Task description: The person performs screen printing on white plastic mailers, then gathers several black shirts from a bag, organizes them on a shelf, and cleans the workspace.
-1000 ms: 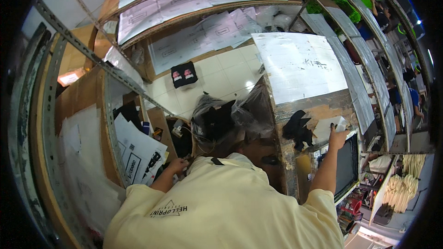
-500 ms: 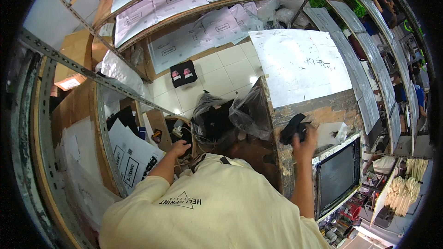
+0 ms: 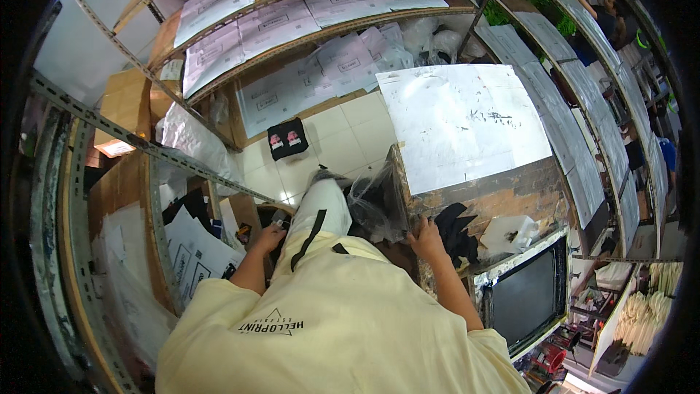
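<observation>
My left hand point(image 3: 270, 236) is low on the left, by an open cardboard box. Its fingers look curled beside a small pale grey object point(image 3: 278, 217), and what they hold is unclear. My right hand point(image 3: 426, 239) rests on the near left edge of the worn worktable point(image 3: 503, 187), fingers apart. A crumpled black cloth point(image 3: 458, 235) lies on the table just right of that hand. Between my arms, my pale trouser leg covers part of the clear plastic bag point(image 3: 373, 204) with dark contents.
Large white sheets point(image 3: 467, 120) cover the table's far part. A black-framed screen point(image 3: 526, 288) stands at its near right. A folded black garment with pink prints point(image 3: 286, 138) lies on the tiled floor. Metal shelving point(image 3: 131, 131) stands at left, more racks at right.
My right hand has let go of the black cloth and moved left to the table edge. The cloth now spreads looser. My leg has come forward over the bag; my left hand shifted slightly left.
</observation>
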